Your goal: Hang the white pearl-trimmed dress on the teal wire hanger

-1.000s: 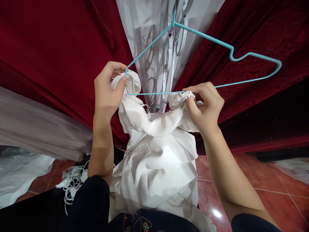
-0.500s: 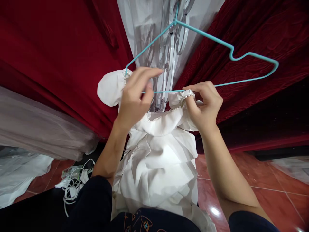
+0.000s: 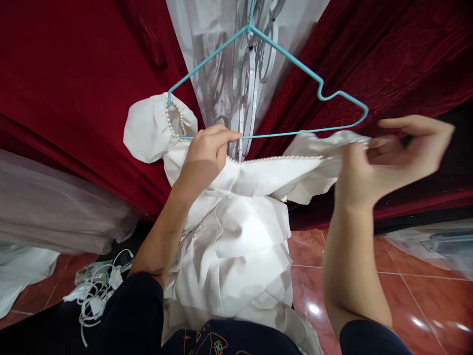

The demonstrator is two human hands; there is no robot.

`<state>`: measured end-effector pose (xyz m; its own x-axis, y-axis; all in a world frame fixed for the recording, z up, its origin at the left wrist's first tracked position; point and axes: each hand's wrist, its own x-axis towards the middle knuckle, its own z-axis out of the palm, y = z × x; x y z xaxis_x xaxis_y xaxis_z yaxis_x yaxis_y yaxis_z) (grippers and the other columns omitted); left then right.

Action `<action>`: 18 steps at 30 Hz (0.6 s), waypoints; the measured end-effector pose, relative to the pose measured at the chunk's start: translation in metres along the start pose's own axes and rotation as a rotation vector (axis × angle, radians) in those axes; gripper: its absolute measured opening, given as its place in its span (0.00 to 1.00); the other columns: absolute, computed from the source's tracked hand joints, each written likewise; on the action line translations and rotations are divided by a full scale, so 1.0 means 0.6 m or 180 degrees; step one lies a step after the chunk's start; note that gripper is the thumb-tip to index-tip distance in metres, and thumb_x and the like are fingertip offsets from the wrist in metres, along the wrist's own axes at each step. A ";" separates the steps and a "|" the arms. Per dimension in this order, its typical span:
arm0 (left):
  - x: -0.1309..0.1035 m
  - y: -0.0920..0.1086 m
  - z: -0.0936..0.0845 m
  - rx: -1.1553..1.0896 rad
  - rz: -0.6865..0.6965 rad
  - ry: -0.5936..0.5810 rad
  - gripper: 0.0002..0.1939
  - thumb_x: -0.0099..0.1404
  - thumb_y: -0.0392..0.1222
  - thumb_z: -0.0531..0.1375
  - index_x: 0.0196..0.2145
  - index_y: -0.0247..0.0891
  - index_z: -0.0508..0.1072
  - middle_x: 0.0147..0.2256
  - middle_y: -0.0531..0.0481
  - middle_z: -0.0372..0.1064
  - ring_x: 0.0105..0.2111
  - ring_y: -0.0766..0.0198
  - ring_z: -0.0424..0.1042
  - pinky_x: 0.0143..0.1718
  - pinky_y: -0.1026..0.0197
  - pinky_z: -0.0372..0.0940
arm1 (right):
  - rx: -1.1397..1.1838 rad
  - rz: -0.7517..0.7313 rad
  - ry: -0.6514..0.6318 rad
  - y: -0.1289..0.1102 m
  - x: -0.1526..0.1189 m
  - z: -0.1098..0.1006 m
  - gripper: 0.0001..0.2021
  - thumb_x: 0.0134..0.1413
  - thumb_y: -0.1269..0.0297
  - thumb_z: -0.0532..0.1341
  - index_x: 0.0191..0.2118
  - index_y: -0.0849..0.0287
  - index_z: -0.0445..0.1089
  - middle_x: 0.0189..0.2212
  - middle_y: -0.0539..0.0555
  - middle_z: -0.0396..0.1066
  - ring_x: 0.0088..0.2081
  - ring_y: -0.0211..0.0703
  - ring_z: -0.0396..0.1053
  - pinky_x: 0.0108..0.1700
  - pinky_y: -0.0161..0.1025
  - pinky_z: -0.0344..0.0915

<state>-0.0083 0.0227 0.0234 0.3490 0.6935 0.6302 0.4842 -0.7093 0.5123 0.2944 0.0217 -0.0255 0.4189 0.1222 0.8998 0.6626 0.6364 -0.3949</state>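
A white dress (image 3: 236, 236) with pearl-beaded edging hangs down in front of me, its skirt in folds. Its left puff sleeve (image 3: 146, 128) is looped over the left end of a light-blue hanger (image 3: 284, 54). My left hand (image 3: 207, 158) is closed around the hanger's bottom bar, close to the beaded neckline. Out to the right, my right hand (image 3: 391, 158) pinches the other sleeve (image 3: 318, 148) by its beaded edge and pulls it taut, just below the hanger's right end. That sleeve is off the hanger. Motion blurs the right fingers a little.
Dark red drapes (image 3: 66, 88) hang left and right. Between them stands a white scrollwork metal frame (image 3: 249, 84) before pale cloth. White cables (image 3: 96, 301) lie tangled at lower left. Red floor tiles (image 3: 314, 281) show below, with sheer fabric (image 3: 432, 246) at right.
My right hand has drawn the right sleeve outward to the right, stretching the neckline straight. My left hand has come down and closed on the hanger's bar. The hanger has shifted left.
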 end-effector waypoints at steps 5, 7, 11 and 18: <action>-0.004 0.006 -0.004 -0.0139 -0.0003 -0.0121 0.21 0.70 0.26 0.52 0.46 0.37 0.83 0.40 0.47 0.77 0.41 0.59 0.76 0.45 0.57 0.70 | -0.0258 0.0637 -0.0160 0.032 0.070 -0.003 0.07 0.39 0.73 0.65 0.29 0.59 0.70 0.25 0.53 0.71 0.24 0.34 0.65 0.25 0.36 0.54; -0.006 0.012 -0.006 -0.0135 -0.0040 -0.0122 0.21 0.70 0.26 0.52 0.46 0.36 0.83 0.40 0.46 0.77 0.40 0.60 0.76 0.46 0.57 0.70 | -0.0249 0.0771 -0.0266 0.018 0.093 0.011 0.05 0.40 0.74 0.66 0.28 0.60 0.72 0.25 0.56 0.73 0.24 0.37 0.69 0.25 0.38 0.58; -0.007 0.017 -0.016 -0.0153 -0.0092 -0.0180 0.21 0.70 0.25 0.52 0.45 0.36 0.84 0.40 0.47 0.77 0.40 0.61 0.76 0.45 0.58 0.70 | -0.0308 0.0753 -0.0497 -0.016 0.122 0.044 0.06 0.38 0.77 0.67 0.26 0.61 0.74 0.24 0.57 0.75 0.22 0.38 0.69 0.23 0.36 0.56; 0.000 0.015 -0.021 -0.0114 -0.0289 -0.0208 0.20 0.70 0.26 0.53 0.45 0.36 0.84 0.40 0.48 0.77 0.39 0.62 0.76 0.43 0.59 0.70 | -0.0689 0.0780 -0.0968 -0.059 0.129 0.019 0.10 0.41 0.81 0.66 0.31 0.66 0.81 0.25 0.57 0.77 0.22 0.32 0.65 0.26 0.38 0.54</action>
<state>-0.0141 0.0147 0.0350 0.3573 0.7610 0.5415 0.4877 -0.6465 0.5867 0.2965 0.0172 0.0605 0.3995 0.4887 0.7756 0.6947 0.3906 -0.6040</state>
